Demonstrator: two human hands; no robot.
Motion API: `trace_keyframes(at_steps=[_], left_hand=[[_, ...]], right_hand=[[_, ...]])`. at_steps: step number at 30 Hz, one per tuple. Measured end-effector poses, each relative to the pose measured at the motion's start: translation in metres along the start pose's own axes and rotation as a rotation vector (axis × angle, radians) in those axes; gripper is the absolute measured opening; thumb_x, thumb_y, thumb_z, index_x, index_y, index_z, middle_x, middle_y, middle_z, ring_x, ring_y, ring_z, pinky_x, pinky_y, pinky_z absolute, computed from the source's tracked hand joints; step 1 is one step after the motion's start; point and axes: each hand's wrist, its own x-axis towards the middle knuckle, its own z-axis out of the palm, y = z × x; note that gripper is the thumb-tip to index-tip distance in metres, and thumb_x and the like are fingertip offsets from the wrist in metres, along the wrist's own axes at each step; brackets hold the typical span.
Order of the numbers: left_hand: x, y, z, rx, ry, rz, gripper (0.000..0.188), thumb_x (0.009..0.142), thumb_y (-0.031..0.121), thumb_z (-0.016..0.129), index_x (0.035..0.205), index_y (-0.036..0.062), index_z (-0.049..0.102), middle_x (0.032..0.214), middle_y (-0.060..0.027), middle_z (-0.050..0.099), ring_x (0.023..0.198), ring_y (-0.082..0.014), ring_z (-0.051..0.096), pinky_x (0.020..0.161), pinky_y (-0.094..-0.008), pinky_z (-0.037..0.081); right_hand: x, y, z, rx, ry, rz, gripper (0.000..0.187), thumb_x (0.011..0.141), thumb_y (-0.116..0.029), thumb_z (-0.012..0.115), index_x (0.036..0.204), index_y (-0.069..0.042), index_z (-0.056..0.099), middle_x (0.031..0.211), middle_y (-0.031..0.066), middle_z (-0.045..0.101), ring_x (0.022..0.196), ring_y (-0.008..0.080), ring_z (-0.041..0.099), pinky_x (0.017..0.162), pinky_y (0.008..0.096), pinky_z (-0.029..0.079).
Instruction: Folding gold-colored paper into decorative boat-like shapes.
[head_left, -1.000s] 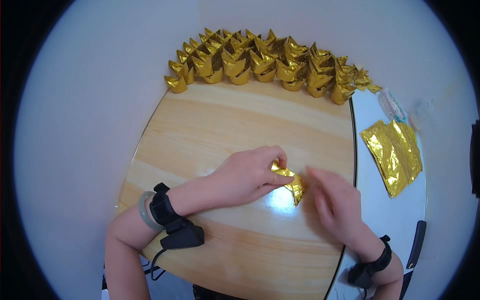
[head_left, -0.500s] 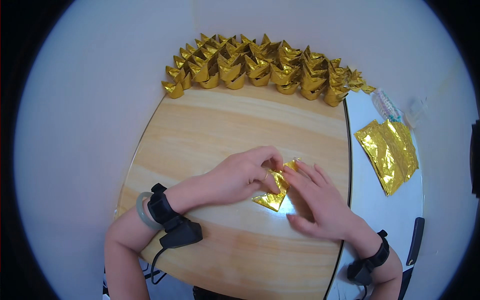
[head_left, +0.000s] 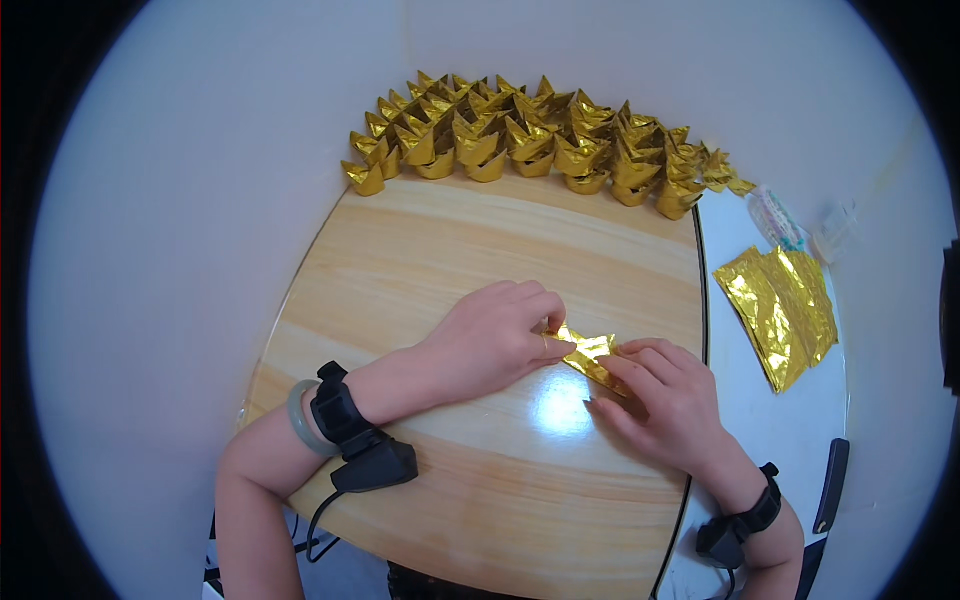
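Observation:
A small folded piece of gold foil paper [head_left: 592, 350] lies over the wood-grain table between my two hands, its strip slanting down to the right. My left hand [head_left: 497, 332] pinches its left end between thumb and bent fingers. At the other end my right hand [head_left: 668, 400] has its fingers curled on the paper, the thumb lower down near its bottom edge. Part of the paper is hidden under the fingers of both hands.
Rows of folded gold foil ingots [head_left: 535, 140] stand along the table's far edge. On the white surface at right lie a stack of gold foil sheets [head_left: 778, 310], a clear plastic package [head_left: 775, 218] and a dark-handled, knife-like tool [head_left: 831, 485]. White walls [head_left: 170, 260] close in the sides.
The folded foil has turned, so its strip now slopes down to the right instead of the left. My right hand's fingers have curled in from a flatter, spread pose. The whole view has shifted slightly.

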Motion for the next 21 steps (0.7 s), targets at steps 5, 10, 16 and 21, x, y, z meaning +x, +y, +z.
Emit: trace_keyframes(at_steps=[5,10,16,21], left_hand=[[-0.002,-0.001,0.006,0.044,0.045,0.101,0.007,0.075,0.014,0.074,0.078,0.0102,0.069,0.083,-0.0026,0.061,0.078,-0.0213,0.061,0.060,-0.0329,0.050],[0.007,0.005,-0.009,-0.037,0.146,0.048,0.007,0.079,0.005,0.068,0.085,0.0048,0.065,0.085,-0.0049,0.063,0.077,-0.0207,0.061,0.063,-0.0297,0.051],[0.006,0.015,-0.011,-0.891,0.031,-0.647,0.009,0.090,0.007,0.062,0.098,0.0024,0.063,0.087,-0.0071,0.063,0.075,-0.0121,0.060,0.064,-0.0225,0.047],[0.006,0.020,-0.005,-0.643,-0.018,-0.474,0.012,0.092,0.008,0.061,0.102,0.0029,0.062,0.089,-0.0043,0.064,0.074,-0.0081,0.059,0.063,-0.0221,0.048]], right_hand=[[0.000,-0.001,0.006,-0.055,0.011,0.062,0.036,0.075,-0.011,0.071,0.109,-0.006,0.062,0.082,0.0058,0.065,0.080,0.0228,0.064,0.064,0.0325,0.053],[-0.006,0.001,0.002,0.176,-0.001,0.166,0.031,0.082,-0.003,0.065,0.113,-0.004,0.061,0.090,0.0094,0.068,0.076,0.0186,0.068,0.064,0.0264,0.054],[-0.004,-0.003,-0.004,1.015,-0.030,0.631,0.028,0.091,-0.004,0.059,0.119,-0.001,0.058,0.089,0.0085,0.070,0.077,0.0134,0.069,0.070,0.0243,0.053],[0.003,-0.008,-0.003,1.044,-0.100,0.603,0.034,0.090,-0.005,0.062,0.123,-0.002,0.054,0.084,0.0064,0.069,0.075,0.0085,0.065,0.069,0.0213,0.049]])
